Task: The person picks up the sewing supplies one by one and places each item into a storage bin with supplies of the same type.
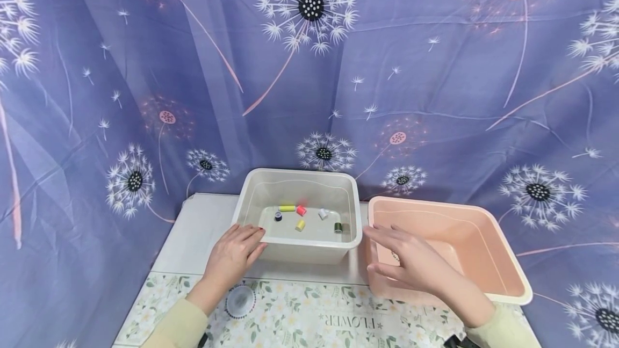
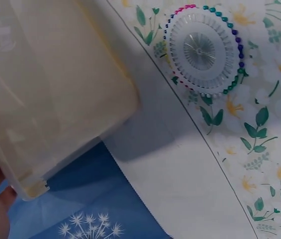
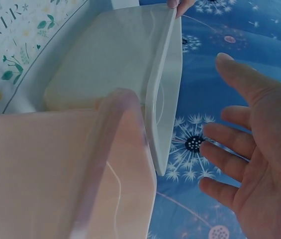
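Observation:
My left hand (image 1: pixel 234 251) holds the near left corner of a whitish plastic bin (image 1: pixel 300 251), fingers over the rim and thumb on the outer wall. On the bin's floor lie several small thread spools: a long yellow one (image 1: pixel 287 208), a red one (image 1: pixel 301 210), a dark blue one (image 1: pixel 278 216), a short yellow one (image 1: pixel 300 225), a white one (image 1: pixel 323 214) and a green one (image 1: pixel 338 227). My right hand (image 1: pixel 411 259) hovers over the left side of a pink bin (image 1: pixel 483 246), fingers spread and holding nothing. Part of the pink bin's floor is hidden beneath it.
A round wheel of bead-headed pins (image 2: pixel 200 50) lies on the flowered tablecloth (image 1: pixel 290 316), in front of the whitish bin. Close to the right hand, a small beaded edge (image 1: pixel 395 255) shows inside the pink bin. A blue dandelion-print curtain (image 1: pixel 309 90) hangs behind both bins.

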`<state>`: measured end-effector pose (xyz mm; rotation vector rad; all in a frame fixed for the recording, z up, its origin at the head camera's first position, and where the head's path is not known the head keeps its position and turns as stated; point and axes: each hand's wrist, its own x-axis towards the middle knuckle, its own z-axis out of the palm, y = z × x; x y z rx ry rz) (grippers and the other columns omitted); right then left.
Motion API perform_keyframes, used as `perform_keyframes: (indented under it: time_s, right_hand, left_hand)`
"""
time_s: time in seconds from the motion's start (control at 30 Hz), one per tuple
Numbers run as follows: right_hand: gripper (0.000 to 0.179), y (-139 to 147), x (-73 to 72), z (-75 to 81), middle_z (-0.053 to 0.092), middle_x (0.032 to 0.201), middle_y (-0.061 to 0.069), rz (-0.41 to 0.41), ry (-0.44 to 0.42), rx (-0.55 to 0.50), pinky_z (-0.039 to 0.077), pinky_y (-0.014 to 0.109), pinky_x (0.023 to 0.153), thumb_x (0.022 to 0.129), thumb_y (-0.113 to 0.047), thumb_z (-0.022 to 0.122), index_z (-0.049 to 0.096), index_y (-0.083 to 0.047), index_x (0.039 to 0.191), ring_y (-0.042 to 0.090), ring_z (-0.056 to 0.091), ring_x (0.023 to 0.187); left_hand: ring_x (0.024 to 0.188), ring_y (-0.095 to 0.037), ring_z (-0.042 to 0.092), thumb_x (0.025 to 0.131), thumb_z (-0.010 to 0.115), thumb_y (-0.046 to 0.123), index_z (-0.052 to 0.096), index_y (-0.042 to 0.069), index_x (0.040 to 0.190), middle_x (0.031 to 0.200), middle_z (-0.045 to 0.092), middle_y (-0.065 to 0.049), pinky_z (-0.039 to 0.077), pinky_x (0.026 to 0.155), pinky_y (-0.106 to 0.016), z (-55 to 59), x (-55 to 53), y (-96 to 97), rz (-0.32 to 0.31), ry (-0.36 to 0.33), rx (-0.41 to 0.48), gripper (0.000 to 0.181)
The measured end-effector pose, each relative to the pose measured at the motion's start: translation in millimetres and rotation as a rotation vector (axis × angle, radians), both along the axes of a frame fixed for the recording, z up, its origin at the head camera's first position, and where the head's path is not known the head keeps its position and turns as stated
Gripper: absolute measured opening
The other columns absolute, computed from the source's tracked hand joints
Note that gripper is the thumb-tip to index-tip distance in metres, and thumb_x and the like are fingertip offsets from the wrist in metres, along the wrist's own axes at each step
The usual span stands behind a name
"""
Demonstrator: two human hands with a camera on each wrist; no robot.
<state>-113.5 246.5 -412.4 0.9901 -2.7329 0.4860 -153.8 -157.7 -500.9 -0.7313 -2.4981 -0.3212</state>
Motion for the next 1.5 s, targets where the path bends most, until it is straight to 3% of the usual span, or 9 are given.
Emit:
perform_keyframes:
  time_s: [0.13, 0.3, 0.7, 0.97, 1.07, 1.5]
  right_hand:
    - [0.068, 6, 12.2, -3.5, 0.055, 0.139, 0.000, -0.024, 0.013, -0.025, 0.009, 0.018, 0.118, 0.083, -0.049, 0.070, 0.051, -0.016, 0.140, 0.028, 0.051, 0.128]
    - [0.064, 15, 23.7, -5.3, 0.061, 0.132, 0.000, -0.044, 0.048, -0.047, 0.006, 0.010, 0.115, 0.080, -0.044, 0.075, 0.057, -0.015, 0.134, 0.027, 0.057, 0.121]
    - [0.067, 40, 43.5, -3.2, 0.060, 0.133, 0.000, -0.072, 0.089, -0.060, 0.008, 0.011, 0.115, 0.076, -0.040, 0.080, 0.057, -0.019, 0.135, 0.028, 0.060, 0.116]
    - [0.072, 54, 60.4, -6.5, 0.059, 0.134, 0.001, -0.124, 0.102, -0.063, 0.009, 0.015, 0.117, 0.074, -0.039, 0.081, 0.054, -0.018, 0.138, 0.013, 0.050, 0.128]
    - [0.075, 59, 67.2, -9.4, 0.058, 0.136, 0.001, -0.165, 0.099, -0.070, 0.009, 0.015, 0.117, 0.074, -0.041, 0.081, 0.052, -0.020, 0.140, 0.003, 0.041, 0.133]
    - [0.085, 78, 96.2, -37.9, 0.051, 0.142, -0.005, -0.258, 0.130, -0.142, 0.010, 0.013, 0.116, 0.065, -0.029, 0.088, 0.051, -0.016, 0.140, -0.002, 0.030, 0.138]
  left_hand:
    - [0.110, -0.028, 0.063, 0.082, 0.075, 0.032, 0.070, 0.012, 0.117, 0.116, 0.069, -0.005, 0.043, 0.103, -0.052, 4.5, 2.4, 0.3, 0.018, -0.020, -0.006, 0.041]
    - [0.112, -0.027, 0.062, 0.085, 0.072, 0.036, 0.069, 0.013, 0.118, 0.118, 0.068, -0.007, 0.041, 0.105, -0.052, 10.5, 6.2, -1.0, 0.032, -0.046, -0.004, 0.041]
    - [0.117, -0.028, 0.059, 0.085, 0.071, 0.038, 0.065, 0.014, 0.125, 0.127, 0.064, -0.006, 0.038, 0.108, -0.051, 26.3, 17.9, -9.5, 0.053, -0.094, -0.014, 0.047]
    - [0.119, -0.029, 0.058, 0.084, 0.072, 0.040, 0.058, 0.018, 0.135, 0.129, 0.062, -0.008, 0.037, 0.108, -0.052, 30.2, 31.3, -15.8, 0.064, -0.103, -0.018, 0.058]
    - [0.118, -0.029, 0.058, 0.082, 0.074, 0.040, 0.057, 0.018, 0.135, 0.128, 0.063, -0.009, 0.038, 0.107, -0.052, 30.1, 37.2, -18.4, 0.072, -0.093, -0.008, 0.059]
    - [0.122, -0.030, 0.055, 0.079, 0.076, 0.040, 0.058, 0.016, 0.134, 0.132, 0.060, -0.009, 0.037, 0.105, -0.056, 27.1, 59.1, -30.2, 0.142, -0.139, 0.021, 0.062]
